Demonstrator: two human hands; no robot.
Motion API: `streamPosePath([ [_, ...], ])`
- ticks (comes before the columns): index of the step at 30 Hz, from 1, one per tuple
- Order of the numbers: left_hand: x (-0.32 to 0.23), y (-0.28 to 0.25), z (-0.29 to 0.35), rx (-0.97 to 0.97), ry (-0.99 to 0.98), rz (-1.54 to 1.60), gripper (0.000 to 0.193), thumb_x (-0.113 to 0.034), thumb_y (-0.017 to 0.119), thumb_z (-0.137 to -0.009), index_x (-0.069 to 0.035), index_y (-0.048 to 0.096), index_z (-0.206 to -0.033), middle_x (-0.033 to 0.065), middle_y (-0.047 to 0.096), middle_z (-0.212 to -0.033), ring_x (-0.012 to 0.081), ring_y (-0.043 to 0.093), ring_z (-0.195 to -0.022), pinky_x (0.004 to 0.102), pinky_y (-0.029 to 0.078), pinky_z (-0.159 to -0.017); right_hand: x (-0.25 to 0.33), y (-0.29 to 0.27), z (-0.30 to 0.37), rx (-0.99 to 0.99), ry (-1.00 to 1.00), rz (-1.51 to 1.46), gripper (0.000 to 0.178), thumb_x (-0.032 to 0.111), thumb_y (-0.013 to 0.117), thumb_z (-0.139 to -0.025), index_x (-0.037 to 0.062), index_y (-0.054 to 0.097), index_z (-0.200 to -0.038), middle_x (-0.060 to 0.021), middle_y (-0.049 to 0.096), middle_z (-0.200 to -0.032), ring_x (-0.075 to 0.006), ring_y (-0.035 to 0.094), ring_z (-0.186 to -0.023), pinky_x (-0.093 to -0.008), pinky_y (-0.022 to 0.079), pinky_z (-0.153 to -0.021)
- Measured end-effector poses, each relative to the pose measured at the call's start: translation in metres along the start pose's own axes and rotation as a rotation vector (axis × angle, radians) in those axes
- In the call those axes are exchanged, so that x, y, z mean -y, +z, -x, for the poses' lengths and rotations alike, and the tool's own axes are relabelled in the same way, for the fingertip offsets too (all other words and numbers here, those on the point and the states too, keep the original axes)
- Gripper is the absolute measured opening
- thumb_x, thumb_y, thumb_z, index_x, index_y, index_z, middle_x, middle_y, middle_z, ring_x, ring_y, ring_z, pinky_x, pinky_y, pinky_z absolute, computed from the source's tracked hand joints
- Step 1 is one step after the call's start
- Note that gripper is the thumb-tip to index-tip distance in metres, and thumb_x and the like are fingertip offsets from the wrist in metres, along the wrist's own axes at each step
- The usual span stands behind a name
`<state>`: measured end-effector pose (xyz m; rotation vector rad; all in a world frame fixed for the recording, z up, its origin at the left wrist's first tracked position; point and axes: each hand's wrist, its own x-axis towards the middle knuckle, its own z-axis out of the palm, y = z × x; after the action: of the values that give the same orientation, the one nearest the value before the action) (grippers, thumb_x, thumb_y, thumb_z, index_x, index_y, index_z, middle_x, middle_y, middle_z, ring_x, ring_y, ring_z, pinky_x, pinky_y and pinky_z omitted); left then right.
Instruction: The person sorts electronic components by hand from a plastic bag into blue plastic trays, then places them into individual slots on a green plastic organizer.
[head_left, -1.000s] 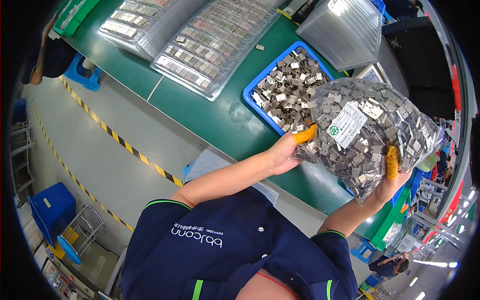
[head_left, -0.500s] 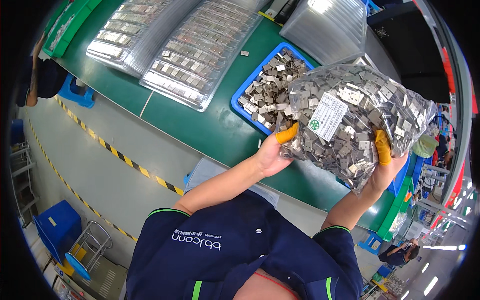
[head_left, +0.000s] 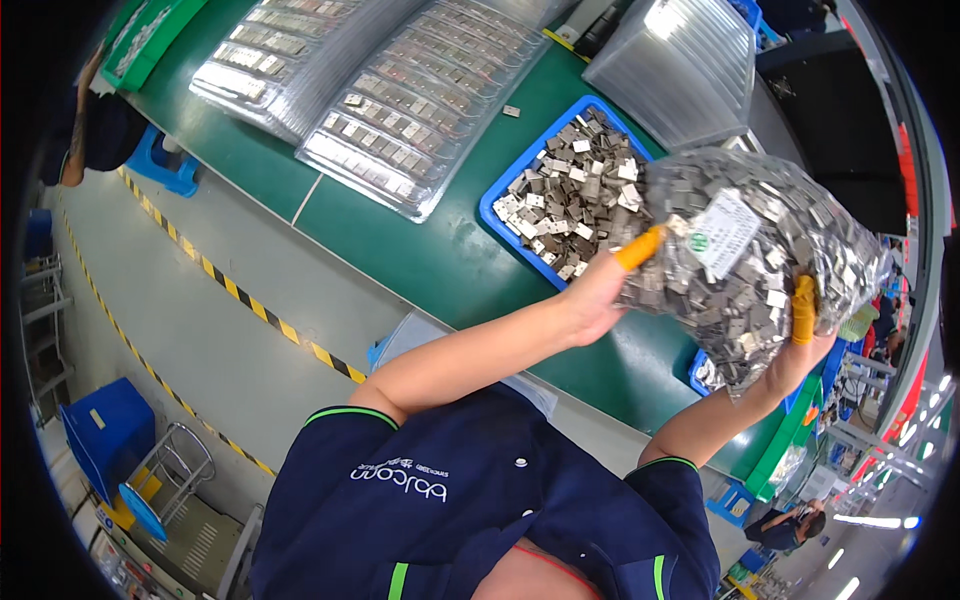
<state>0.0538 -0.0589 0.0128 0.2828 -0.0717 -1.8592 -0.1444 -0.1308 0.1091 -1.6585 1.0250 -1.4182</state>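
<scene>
A large clear plastic bag (head_left: 745, 320) full of small grey metal parts, with a white label on it, is held up between my two hands. My left hand (head_left: 600, 297) grips its left end, an orange finger cot on the thumb. At the lower right, my right hand (head_left: 805, 345) is closed on the bag, its thumb also in an orange cot. Left of the bag, a blue tray (head_left: 497, 232) on the green table holds many of the same metal parts (head_left: 560, 195). Most of my fingers are hidden beneath the bag.
Stacked clear blister trays (head_left: 375, 165) with parts lie on the green table (head_left: 420, 270); a single part (head_left: 511, 111) lies beside them. More clear trays (head_left: 680, 70) stand at the back. A green bin (head_left: 150, 45) is far left, near another person's arm (head_left: 78, 130).
The bag has moved to the right, away from the blue tray, with both hands still gripping it. More of the tray now shows. The whole view has shifted slightly.
</scene>
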Motion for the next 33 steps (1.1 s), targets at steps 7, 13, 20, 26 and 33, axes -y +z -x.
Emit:
streamPosePath([
  [7,0.003,0.019,-0.029,0.001,-0.014,-0.129,0.043,-0.038,0.047,-0.091,-0.01,0.048,-0.123,0.0022,0.056,-0.117,0.0131,0.054,-0.106,0.033,0.04,-0.093,-0.02,-0.036,-0.02,-0.013,0.004,0.08,0.039,0.005,0.055,-0.081,-0.0058,0.047,-0.117,-0.0162,0.057,-0.11,-0.0223,0.059,-0.099,-0.033,0.047,-0.088],
  [13,0.013,0.016,-0.046,0.028,-0.058,-0.093,0.041,-0.039,0.046,-0.091,-0.01,0.05,-0.12,0.0001,0.059,-0.109,0.0112,0.055,-0.1,0.0309,0.041,-0.087,-0.021,-0.031,-0.024,0.0,0.014,0.066,0.04,0.003,0.056,-0.079,-0.0054,0.047,-0.117,-0.0157,0.056,-0.112,-0.0208,0.059,-0.099,-0.0321,0.046,-0.089],
  [20,0.015,0.012,-0.044,0.076,-0.06,-0.07,0.038,-0.033,0.045,-0.093,-0.009,0.047,-0.122,0.0022,0.055,-0.116,0.0135,0.055,-0.103,0.0321,0.042,-0.088,-0.02,-0.031,-0.02,0.01,0.018,0.032,0.04,0.001,0.058,-0.079,-0.0059,0.048,-0.116,-0.0149,0.057,-0.111,-0.0195,0.059,-0.098,-0.0304,0.046,-0.088],
  [26,0.016,0.008,-0.044,0.06,0.01,0.004,0.032,-0.02,0.049,-0.092,-0.007,0.047,-0.12,0.0052,0.056,-0.113,0.0158,0.056,-0.1,0.0333,0.045,-0.086,-0.014,-0.023,-0.02,0.017,0.014,0.015,0.038,0.0,0.059,-0.079,-0.0059,0.048,-0.115,-0.0142,0.058,-0.108,-0.0189,0.06,-0.094,-0.0294,0.048,-0.086],
  [33,0.019,-0.001,-0.045,-0.021,0.003,-0.006,0.034,-0.027,0.046,-0.093,-0.008,0.047,-0.121,0.005,0.055,-0.114,0.0156,0.056,-0.101,0.0348,0.045,-0.088,-0.009,-0.017,-0.019,0.015,0.027,0.01,0.037,-0.001,0.059,-0.08,-0.0061,0.048,-0.115,-0.0141,0.058,-0.108,-0.0185,0.06,-0.094,-0.029,0.049,-0.084],
])
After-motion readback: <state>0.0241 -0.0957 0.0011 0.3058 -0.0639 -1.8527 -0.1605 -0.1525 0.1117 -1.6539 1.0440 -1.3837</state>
